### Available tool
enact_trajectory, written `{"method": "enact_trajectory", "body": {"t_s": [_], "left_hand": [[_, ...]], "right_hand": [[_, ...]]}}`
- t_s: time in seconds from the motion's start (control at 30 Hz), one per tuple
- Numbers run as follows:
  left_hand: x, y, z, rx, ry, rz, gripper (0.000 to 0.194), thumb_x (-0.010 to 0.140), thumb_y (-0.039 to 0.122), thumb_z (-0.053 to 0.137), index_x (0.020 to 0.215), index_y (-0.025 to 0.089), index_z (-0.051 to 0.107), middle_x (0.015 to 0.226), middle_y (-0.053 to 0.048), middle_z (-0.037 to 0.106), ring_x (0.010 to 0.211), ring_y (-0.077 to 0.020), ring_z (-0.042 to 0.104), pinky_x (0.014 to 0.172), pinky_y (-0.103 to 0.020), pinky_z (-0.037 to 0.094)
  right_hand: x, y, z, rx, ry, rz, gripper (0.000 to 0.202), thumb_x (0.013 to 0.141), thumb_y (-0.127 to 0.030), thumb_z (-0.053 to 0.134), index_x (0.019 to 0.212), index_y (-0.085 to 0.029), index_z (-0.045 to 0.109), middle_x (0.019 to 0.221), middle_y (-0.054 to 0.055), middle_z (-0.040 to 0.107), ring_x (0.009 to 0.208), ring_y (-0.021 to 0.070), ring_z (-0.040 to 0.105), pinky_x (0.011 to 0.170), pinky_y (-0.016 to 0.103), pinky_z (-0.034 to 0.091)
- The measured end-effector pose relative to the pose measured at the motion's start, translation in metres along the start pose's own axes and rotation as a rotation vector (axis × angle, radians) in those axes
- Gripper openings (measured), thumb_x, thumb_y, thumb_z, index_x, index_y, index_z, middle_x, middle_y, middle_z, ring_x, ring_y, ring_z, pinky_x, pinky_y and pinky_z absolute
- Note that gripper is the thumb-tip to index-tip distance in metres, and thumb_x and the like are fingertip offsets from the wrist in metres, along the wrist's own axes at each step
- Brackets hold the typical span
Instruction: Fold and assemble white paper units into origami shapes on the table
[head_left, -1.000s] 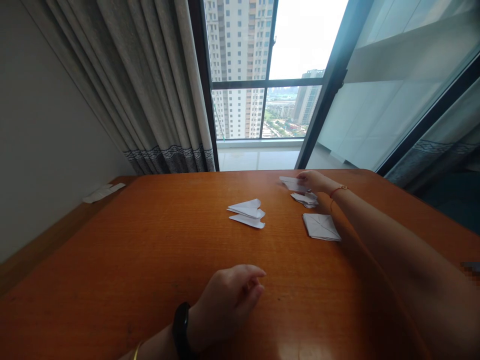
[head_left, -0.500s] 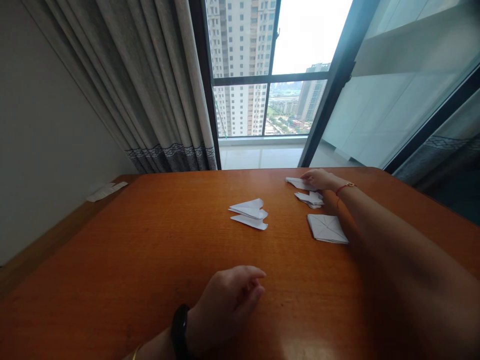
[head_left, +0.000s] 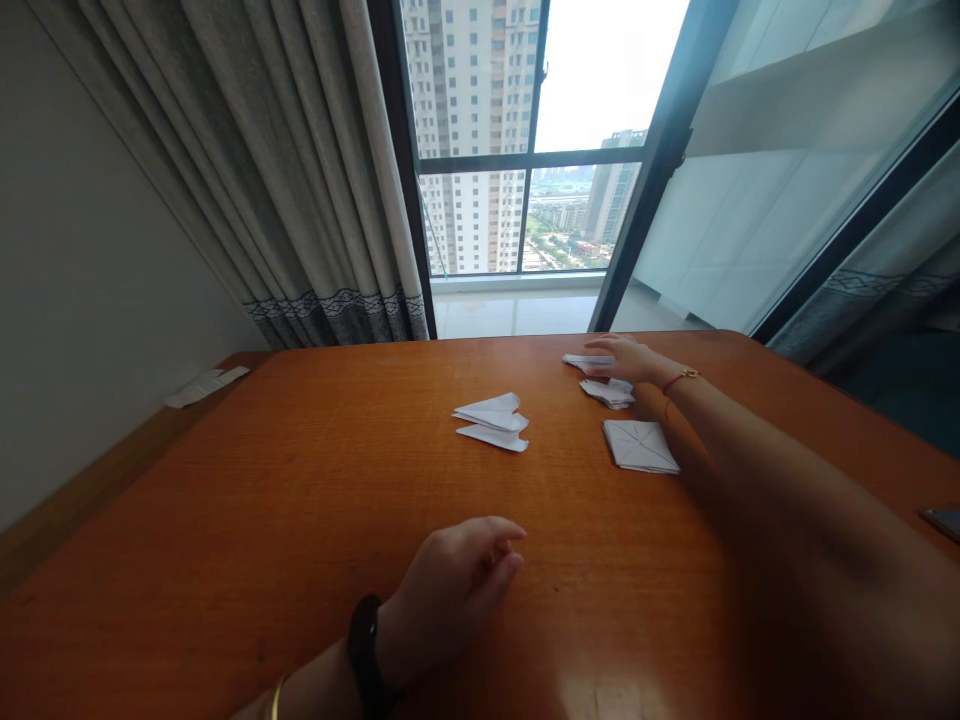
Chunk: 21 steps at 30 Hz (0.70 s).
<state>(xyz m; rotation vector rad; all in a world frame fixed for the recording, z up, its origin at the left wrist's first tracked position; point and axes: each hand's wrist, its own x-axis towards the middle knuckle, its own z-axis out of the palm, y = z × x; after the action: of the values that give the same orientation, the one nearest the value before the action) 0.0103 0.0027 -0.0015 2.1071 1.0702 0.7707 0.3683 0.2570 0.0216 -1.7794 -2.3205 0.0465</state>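
At the far right of the table, my right hand (head_left: 628,358) reaches over a white folded paper piece (head_left: 574,361), its fingers apart. Whether the fingertips touch that paper is hard to make out. Just nearer lies a second cluster of folded paper (head_left: 609,394). A stack of creased square paper sheets (head_left: 640,446) rests closer still, beside my right forearm. Left of these, white paper planes (head_left: 491,420) lie with their points to the left. My left hand (head_left: 450,580) is near the front of the table, loosely curved, with a gap between thumb and index finger and nothing in it.
The brown wooden table (head_left: 262,500) fills the lower view. Some white paper (head_left: 206,386) lies at its far left edge. A dark flat object (head_left: 943,522) shows at the right edge. Behind stand a grey curtain (head_left: 300,150) and a window.
My right hand's fingers have opened from the far folded paper, which they were gripping before. The view has shifted slightly, so everything sits further left. My left hand keeps its pose.
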Motion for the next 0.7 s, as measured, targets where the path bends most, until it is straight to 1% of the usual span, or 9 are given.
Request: {"method": "enact_trajectory", "body": {"t_s": [0.07, 0.13, 0.23, 0.3, 0.37, 0.47, 0.57, 0.63, 0.7], "left_hand": [[0.001, -0.001, 0.001, 0.000, 0.002, 0.003, 0.023, 0.092, 0.026, 0.050, 0.109, 0.019, 0.063, 0.085, -0.003, 0.069, 0.068, -0.0125, 0.062, 0.064, -0.021, 0.048], [0.001, -0.002, 0.002, 0.004, 0.004, 0.011, 0.022, 0.092, 0.027, 0.050, 0.108, 0.019, 0.063, 0.084, -0.003, 0.069, 0.067, -0.0120, 0.061, 0.064, -0.021, 0.048], [0.003, -0.003, 0.002, 0.010, 0.005, 0.025, 0.023, 0.093, 0.027, 0.050, 0.108, 0.018, 0.064, 0.085, -0.003, 0.069, 0.067, -0.0118, 0.061, 0.064, -0.021, 0.048], [0.004, -0.003, 0.001, 0.010, 0.010, 0.028, 0.023, 0.093, 0.028, 0.049, 0.108, 0.018, 0.064, 0.086, -0.004, 0.069, 0.067, -0.0121, 0.060, 0.065, -0.021, 0.047], [0.007, -0.003, 0.000, 0.007, 0.030, 0.027, 0.024, 0.093, 0.029, 0.049, 0.106, 0.017, 0.064, 0.085, -0.004, 0.069, 0.068, -0.0126, 0.060, 0.064, -0.022, 0.047], [0.012, -0.005, -0.001, -0.049, 0.071, 0.004, 0.023, 0.093, 0.032, 0.049, 0.101, 0.017, 0.066, 0.082, -0.004, 0.067, 0.068, -0.0131, 0.060, 0.063, -0.023, 0.047], [0.018, -0.010, 0.001, -0.292, 0.090, -0.101, 0.025, 0.091, 0.037, 0.052, 0.097, 0.015, 0.063, 0.079, -0.003, 0.065, 0.060, -0.0115, 0.059, 0.056, -0.022, 0.047], [0.023, -0.014, 0.001, -0.544, 0.098, -0.226, 0.033, 0.087, 0.044, 0.057, 0.102, 0.015, 0.056, 0.081, -0.004, 0.065, 0.056, -0.0116, 0.061, 0.047, -0.020, 0.045], [0.027, -0.018, -0.001, -0.816, 0.077, -0.344, 0.047, 0.083, 0.053, 0.060, 0.110, 0.016, 0.048, 0.090, -0.008, 0.067, 0.062, -0.0159, 0.067, 0.046, -0.021, 0.048]], "right_hand": [[-0.005, -0.021, -0.004, 0.025, -0.002, -0.050, 0.053, 0.085, -0.050, 0.056, 0.126, -0.016, 0.061, 0.129, 0.014, 0.060, 0.119, 0.0306, 0.054, 0.101, 0.041, 0.042], [-0.013, -0.053, -0.004, 0.053, -0.022, -0.126, 0.051, 0.090, -0.052, 0.049, 0.126, -0.017, 0.061, 0.129, 0.013, 0.060, 0.117, 0.0282, 0.056, 0.100, 0.038, 0.042], [-0.032, -0.114, 0.006, 0.080, -0.084, -0.312, 0.062, 0.079, -0.059, 0.062, 0.129, -0.023, 0.058, 0.134, 0.008, 0.057, 0.123, 0.0284, 0.051, 0.105, 0.037, 0.037], [-0.046, -0.151, 0.016, 0.036, -0.133, -0.496, 0.082, 0.072, -0.062, 0.067, 0.140, -0.019, 0.047, 0.143, 0.013, 0.048, 0.132, 0.0338, 0.041, 0.109, 0.045, 0.031], [-0.057, -0.178, 0.024, -0.041, -0.142, -0.470, 0.076, 0.077, -0.054, 0.066, 0.140, -0.018, 0.045, 0.143, 0.014, 0.049, 0.131, 0.0330, 0.043, 0.106, 0.044, 0.034], [-0.069, -0.196, 0.028, -0.107, -0.119, -0.349, 0.038, 0.089, -0.030, 0.053, 0.121, -0.012, 0.060, 0.121, 0.019, 0.064, 0.111, 0.0315, 0.061, 0.092, 0.041, 0.045], [-0.086, -0.200, 0.020, -0.140, -0.078, -0.260, 0.030, 0.093, -0.016, 0.040, 0.108, -0.009, 0.065, 0.100, 0.021, 0.070, 0.091, 0.0296, 0.068, 0.080, 0.038, 0.049], [-0.105, -0.201, 0.012, -0.146, -0.045, -0.236, 0.031, 0.094, -0.016, 0.040, 0.115, -0.012, 0.062, 0.106, 0.018, 0.070, 0.093, 0.0271, 0.068, 0.080, 0.035, 0.049], [-0.129, -0.204, 0.005, -0.138, 0.017, -0.247, 0.036, 0.094, -0.016, 0.042, 0.126, -0.017, 0.056, 0.124, 0.016, 0.064, 0.107, 0.0263, 0.063, 0.085, 0.035, 0.049]]}}
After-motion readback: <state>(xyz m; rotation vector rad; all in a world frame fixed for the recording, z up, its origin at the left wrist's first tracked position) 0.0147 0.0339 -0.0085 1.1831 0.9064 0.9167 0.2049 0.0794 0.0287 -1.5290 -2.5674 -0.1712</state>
